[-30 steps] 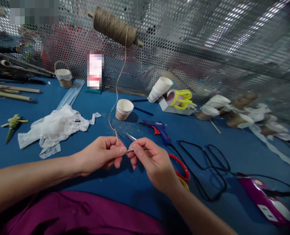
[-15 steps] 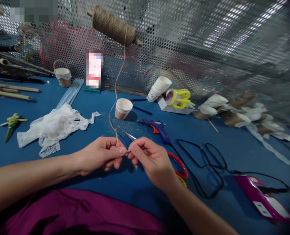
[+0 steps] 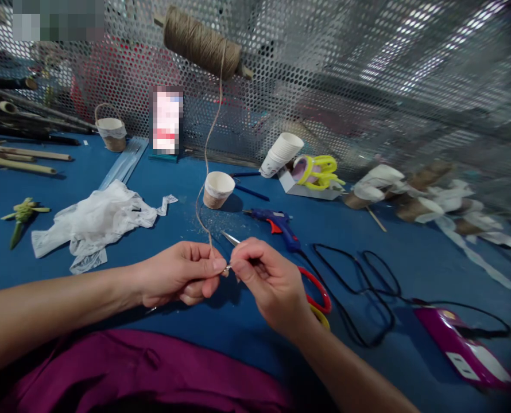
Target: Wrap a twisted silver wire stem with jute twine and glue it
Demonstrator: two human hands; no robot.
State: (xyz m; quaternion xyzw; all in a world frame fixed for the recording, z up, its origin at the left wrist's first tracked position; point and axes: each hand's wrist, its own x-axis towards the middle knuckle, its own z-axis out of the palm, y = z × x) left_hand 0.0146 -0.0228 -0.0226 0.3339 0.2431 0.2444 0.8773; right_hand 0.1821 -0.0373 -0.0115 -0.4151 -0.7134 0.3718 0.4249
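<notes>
Jute twine [image 3: 213, 129] runs down from a spool to my left hand [image 3: 189, 272], which pinches it between thumb and forefinger. My right hand [image 3: 266, 281] is closed in a pinch just to the right, on the short twine end between the hands. The fingertips hide most of that end. A pair of scissors [image 3: 316, 289] lies partly under my right hand; its blade tip and red and yellow handles show. Beyond the hands stands a small paper cup [image 3: 218, 191] wrapped in brown twine with a white lace band.
The twine spool [image 3: 201, 43] hangs at a perforated metal panel. A blue glue gun [image 3: 277, 225] lies right of the cup, its cord looping toward a purple power strip [image 3: 464, 347]. White lace [image 3: 103, 221] is heaped at left. Stacked paper cups [image 3: 281, 155] lean behind.
Both hands stay pinched close together, with slightly more of the strand showing between the fingertips. The right fingers have shifted a little; the surroundings are the same.
</notes>
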